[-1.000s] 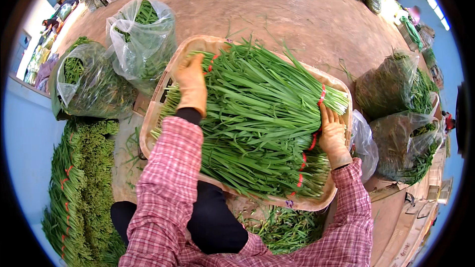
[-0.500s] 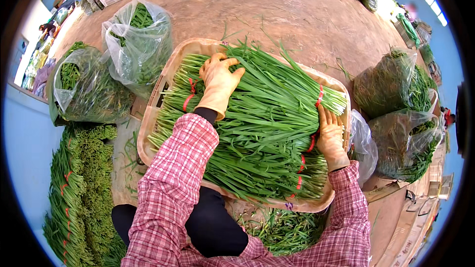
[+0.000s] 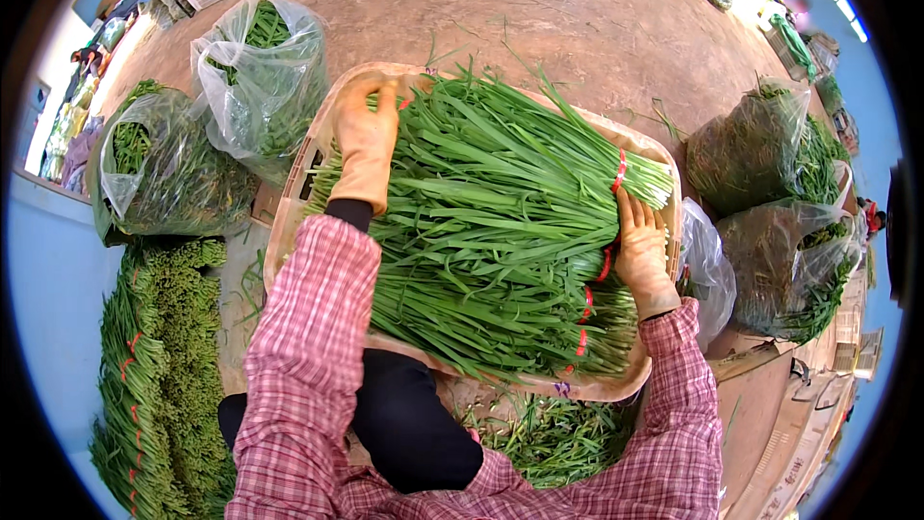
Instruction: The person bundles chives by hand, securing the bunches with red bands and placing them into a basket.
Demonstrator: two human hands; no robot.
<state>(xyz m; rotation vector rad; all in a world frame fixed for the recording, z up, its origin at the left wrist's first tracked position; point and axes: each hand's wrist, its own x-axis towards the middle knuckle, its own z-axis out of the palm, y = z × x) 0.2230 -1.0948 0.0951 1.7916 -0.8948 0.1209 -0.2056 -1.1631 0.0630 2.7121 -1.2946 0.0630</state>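
A pale plastic basket (image 3: pixel 664 327) holds bundles of garlic chives (image 3: pixel 500 202), flat green leaves with whitish stem ends, tied by red bands. My gloved left hand (image 3: pixel 364 149) is at the basket's far left corner, thumb and forefinger apart, over the stem ends of a far bundle beside a red band; its other fingers are partly hidden. On the right, my gloved right hand (image 3: pixel 643 246) lies with outstretched fingers against the stem ends, just below the red band (image 3: pixel 620 171) of the top right bundle.
Plastic bags of greens stand at the left (image 3: pixel 265 87) and the right (image 3: pixel 746 144). Bundled stalks (image 3: pixel 144 366) are stacked at the lower left. Loose trimmings (image 3: pixel 568 433) lie below the basket, in front of my knee (image 3: pixel 414 424). Flattened cardboard (image 3: pixel 780 424) is at the lower right.
My left hand has moved left and a little farther away, from the leaves to the basket's far left corner. My right hand stays at the stem ends on the right.
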